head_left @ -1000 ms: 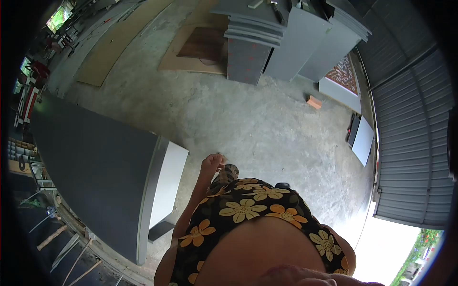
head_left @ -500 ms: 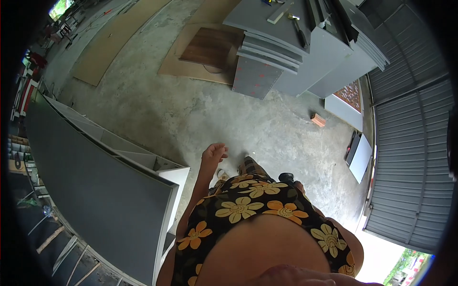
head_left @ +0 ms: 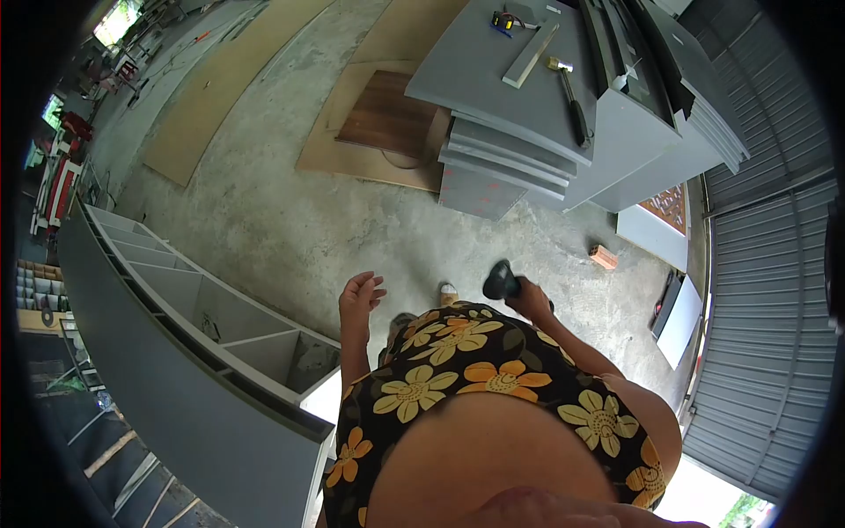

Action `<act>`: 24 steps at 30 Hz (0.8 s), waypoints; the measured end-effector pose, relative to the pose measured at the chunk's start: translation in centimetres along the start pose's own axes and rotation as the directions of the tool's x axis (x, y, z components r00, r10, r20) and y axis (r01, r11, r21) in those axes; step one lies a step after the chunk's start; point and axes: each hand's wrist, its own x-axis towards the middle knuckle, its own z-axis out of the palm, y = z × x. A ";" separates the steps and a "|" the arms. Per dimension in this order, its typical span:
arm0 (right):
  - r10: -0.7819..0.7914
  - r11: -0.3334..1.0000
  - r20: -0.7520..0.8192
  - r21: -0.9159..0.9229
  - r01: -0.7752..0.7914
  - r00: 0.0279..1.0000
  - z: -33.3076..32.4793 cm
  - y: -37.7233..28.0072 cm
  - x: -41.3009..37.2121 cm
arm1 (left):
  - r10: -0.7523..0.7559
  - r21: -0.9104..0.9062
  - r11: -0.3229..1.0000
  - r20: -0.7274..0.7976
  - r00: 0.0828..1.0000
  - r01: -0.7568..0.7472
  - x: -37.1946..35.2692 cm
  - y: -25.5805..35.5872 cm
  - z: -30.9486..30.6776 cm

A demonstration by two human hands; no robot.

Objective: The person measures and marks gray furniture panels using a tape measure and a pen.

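Observation:
My left hand (head_left: 360, 296) hangs in front of my left side, fingers loosely curled and apart, holding nothing. The nearest thing to it is a long grey cabinet (head_left: 202, 387) with white inner compartments, standing at my left. My right hand (head_left: 531, 302) is closed around a dark power tool, by its look a cordless drill (head_left: 502, 281). The fingers and part of the drill's body are hard to make out. Both hands are above the concrete floor, apart from the furniture.
Ahead, a stack of grey panels (head_left: 475, 66) carries a hammer (head_left: 574, 106), a tape measure (head_left: 503, 21) and a light strip (head_left: 531, 55). A brick (head_left: 604, 257) lies on the floor at right. Brown boards (head_left: 387, 110) lie on the floor ahead.
My right hand has swung forward, bringing the drill into fuller view. My left hand has shifted a little to the left. The panel stack is closer, and more of the cabinet's compartments show.

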 end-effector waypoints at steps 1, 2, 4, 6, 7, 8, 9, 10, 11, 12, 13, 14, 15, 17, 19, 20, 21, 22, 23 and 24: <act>-0.040 0.998 -0.005 0.047 0.040 0.999 -1.7 -2.8 1.2 | 0.015 -0.004 1.000 -0.012 1.000 -0.015 0.8 0.5 0.2; -0.115 0.992 -0.061 0.050 0.118 0.992 -3.3 -5.5 2.2 | 0.014 -0.027 1.000 -0.022 1.000 -0.015 1.6 0.8 0.5; -0.250 0.959 -0.168 0.094 0.268 0.954 -6.4 -10.3 4.2 | -0.010 -0.049 0.999 -0.042 0.999 0.008 2.8 1.5 1.0; -0.325 0.915 -0.257 0.159 0.372 0.910 -9.4 -14.6 6.2 | -0.033 -0.067 0.997 -0.055 0.998 0.029 4.1 1.9 0.9; -0.342 0.898 -0.292 0.179 0.403 0.893 -10.7 -16.5 7.3 | -0.045 -0.074 0.996 -0.057 0.997 0.040 5.1 1.7 0.6; -0.362 0.883 -0.353 0.167 0.439 0.863 -11.6 -17.9 8.8 | -0.057 -0.081 0.995 -0.058 0.997 0.052 6.1 1.7 0.2; -0.380 0.868 -0.412 0.150 0.473 0.828 -12.5 -19.3 10.2 | -0.070 -0.080 0.995 -0.069 0.995 0.065 7.0 2.0 -0.2; -0.337 0.899 -0.406 0.129 0.419 0.849 -13.7 -20.8 11.5 | -0.084 -0.079 0.994 -0.079 0.993 0.078 8.0 2.3 -0.6; -0.324 0.904 -0.446 0.113 0.412 0.834 -14.7 -22.0 12.8 | -0.098 -0.079 0.993 -0.088 0.991 0.091 9.1 2.6 -1.1; -0.318 0.906 -0.484 0.098 0.412 0.815 -15.3 -22.8 14.4 | -0.084 -0.064 0.995 -0.092 0.992 0.078 10.4 2.9 -1.7; -0.310 0.908 -0.522 0.084 0.410 0.794 -15.9 -23.6 15.9 | -0.085 -0.048 0.996 -0.089 0.992 0.081 11.5 3.1 -2.3; -0.287 0.924 -0.541 0.063 0.378 0.791 -16.2 -24.3 17.3 | -0.086 -0.029 0.996 -0.088 0.992 0.083 12.6 3.7 -3.0; -0.263 0.937 -0.564 0.044 0.346 0.783 -16.8 -25.0 18.9 | -0.081 -0.007 0.997 -0.084 0.993 0.080 14.0 4.7 -3.7; -0.209 0.962 -0.598 0.018 0.274 0.774 -17.3 -25.9 21.8 | -0.081 0.010 0.997 -0.079 0.994 0.083 16.8 6.3 -5.2; -0.152 0.980 -0.618 0.006 0.198 0.772 -17.5 -26.3 24.5 | -0.066 0.038 0.997 -0.076 0.995 0.069 19.5 8.2 -6.4; -0.112 0.988 -0.612 0.017 0.155 0.783 -17.8 -26.9 25.2 | -0.047 0.059 0.997 -0.074 0.996 0.052 20.7 9.2 -7.0; -0.094 0.992 -0.617 0.012 0.129 0.781 -18.0 -27.2 26.1 | -0.027 0.080 0.996 -0.070 0.997 0.033 22.0 10.3 -7.5; -0.073 0.995 -0.621 0.010 0.102 0.780 -17.9 -27.2 27.0 | -0.014 0.100 0.995 -0.085 0.996 0.022 23.1 11.3 -7.8; -0.050 0.997 -0.625 0.010 0.071 0.779 -17.8 -27.3 27.6 | -0.001 0.120 0.993 -0.099 0.995 0.013 24.2 12.3 -8.0; -0.026 0.999 -0.630 0.016 0.046 0.776 -17.9 -27.3 28.2 | 0.011 0.140 0.990 -0.112 0.994 0.005 25.3 13.1 -8.1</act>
